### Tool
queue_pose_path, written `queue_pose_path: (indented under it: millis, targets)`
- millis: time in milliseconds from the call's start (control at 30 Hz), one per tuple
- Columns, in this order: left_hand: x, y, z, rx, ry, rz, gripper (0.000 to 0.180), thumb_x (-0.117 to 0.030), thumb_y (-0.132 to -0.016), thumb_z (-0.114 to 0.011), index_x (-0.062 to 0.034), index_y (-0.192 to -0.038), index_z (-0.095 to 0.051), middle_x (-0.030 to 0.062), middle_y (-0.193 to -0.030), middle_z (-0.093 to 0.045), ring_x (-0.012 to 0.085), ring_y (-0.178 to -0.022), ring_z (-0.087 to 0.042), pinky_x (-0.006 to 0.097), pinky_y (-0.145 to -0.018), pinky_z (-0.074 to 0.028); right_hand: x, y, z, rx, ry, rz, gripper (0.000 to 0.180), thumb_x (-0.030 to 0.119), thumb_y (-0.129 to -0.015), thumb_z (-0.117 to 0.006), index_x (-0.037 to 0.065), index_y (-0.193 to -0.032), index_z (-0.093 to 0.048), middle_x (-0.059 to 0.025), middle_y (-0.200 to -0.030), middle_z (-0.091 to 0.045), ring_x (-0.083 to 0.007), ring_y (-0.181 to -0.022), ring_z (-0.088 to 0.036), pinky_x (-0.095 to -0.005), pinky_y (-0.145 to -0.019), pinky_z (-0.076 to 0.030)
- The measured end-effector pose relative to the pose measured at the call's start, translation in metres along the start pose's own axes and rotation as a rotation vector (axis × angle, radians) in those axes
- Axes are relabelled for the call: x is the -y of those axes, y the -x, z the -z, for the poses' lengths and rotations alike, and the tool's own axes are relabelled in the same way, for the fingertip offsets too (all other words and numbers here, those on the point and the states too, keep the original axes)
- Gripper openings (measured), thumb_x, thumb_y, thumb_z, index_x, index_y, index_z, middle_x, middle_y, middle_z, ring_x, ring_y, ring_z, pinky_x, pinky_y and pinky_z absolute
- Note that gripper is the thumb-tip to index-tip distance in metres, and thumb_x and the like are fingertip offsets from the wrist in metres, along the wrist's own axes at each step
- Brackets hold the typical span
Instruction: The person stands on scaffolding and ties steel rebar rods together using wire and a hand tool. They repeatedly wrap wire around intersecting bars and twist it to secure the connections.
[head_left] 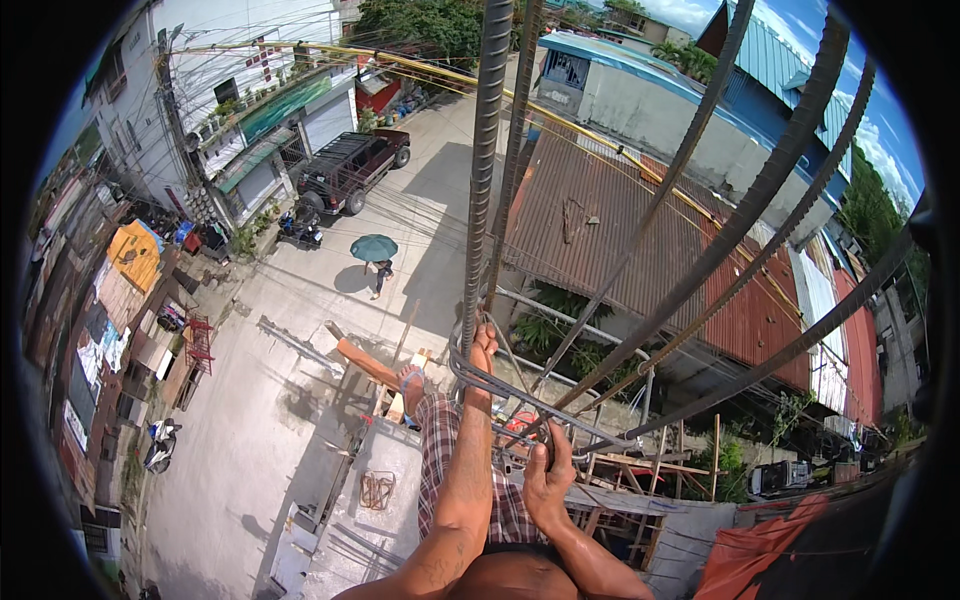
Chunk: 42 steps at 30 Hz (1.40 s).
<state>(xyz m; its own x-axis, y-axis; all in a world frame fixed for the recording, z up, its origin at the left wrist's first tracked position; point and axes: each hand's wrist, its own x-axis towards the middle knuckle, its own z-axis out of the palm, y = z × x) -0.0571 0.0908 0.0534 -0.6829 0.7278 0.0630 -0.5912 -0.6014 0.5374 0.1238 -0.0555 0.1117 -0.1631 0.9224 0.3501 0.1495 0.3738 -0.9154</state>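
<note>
Several tall ribbed steel rebars (484, 150) rise in front of me, tied round low down by bent steel stirrups (490, 384). My left hand (484, 345) reaches in among them, its fingers curled closed against the upright rebar at the left corner; the stirrups cross by its wrist. Nearer to me, my right hand (549, 480) is at the near side of the stirrups, with thumb and fingers bent together. What lies between those fingertips is too small to make out.
I am high above a concrete street (220, 400). A sandalled foot (411, 385) shows beside wooden pieces. A grey slab (390, 450) bears a bundle of bent rods (377, 490). Yellow-sleeved cables (620, 150) cross behind the rebars. Below are a rusty roof (590, 210), a dark car (350, 170) and a person under an umbrella (374, 247).
</note>
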Motion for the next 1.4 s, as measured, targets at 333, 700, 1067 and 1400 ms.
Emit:
queue_pose_path:
  millis: [333, 700, 1067, 1400]
  targets:
    - [0.001, -0.004, 0.006, -0.022, -0.127, 0.030, 0.039, 0.003, -0.096, -0.043, -0.0034, -0.132, -0.053, 0.0014, -0.112, -0.059, 0.0073, -0.079, -0.051, 0.017, -0.051, -0.037, 0.003, -0.004, -0.022, -0.137, -0.092, -0.070, 0.037, 0.029, -0.100, -0.049, -0.002, -0.120, -0.047, -0.0014, -0.076, -0.051, -0.0050, -0.056, -0.042, -0.0220, -0.049, -0.038]
    - [-0.009, 0.001, -0.009, -0.091, -0.189, 0.052, 0.023, -0.026, -0.098, -0.056, -0.0091, -0.113, -0.061, 0.0004, -0.084, -0.059, 0.0044, -0.067, -0.046, 0.019, -0.053, -0.032, 0.006, -0.009, -0.022, -0.093, -0.075, -0.153, 0.037, 0.030, -0.100, -0.049, -0.001, -0.121, -0.047, -0.0003, -0.075, -0.048, -0.0047, -0.055, -0.042, -0.0216, -0.048, -0.037]
    - [0.023, -0.022, 0.020, -0.325, -0.501, -0.120, 0.010, -0.012, -0.093, -0.058, -0.0062, -0.098, -0.066, 0.0001, -0.077, -0.055, 0.0058, -0.067, -0.047, 0.022, -0.056, -0.037, 0.045, -0.011, 0.002, 0.075, 0.220, -0.205, 0.036, 0.031, -0.101, -0.045, -0.003, -0.111, -0.051, -0.0008, -0.069, -0.047, -0.0066, -0.057, -0.040, -0.0244, -0.049, -0.037]
    - [0.015, -0.013, -0.004, -0.412, -0.363, 0.000, 0.014, -0.016, -0.092, -0.063, -0.0012, -0.091, -0.063, -0.0034, -0.071, -0.049, 0.0060, -0.059, -0.044, 0.023, -0.050, -0.034, 0.038, -0.009, -0.001, 0.084, 0.026, -0.291, 0.030, 0.025, -0.101, -0.047, -0.003, -0.110, -0.052, -0.0031, -0.064, -0.045, -0.0084, -0.056, -0.042, -0.0263, -0.049, -0.037]
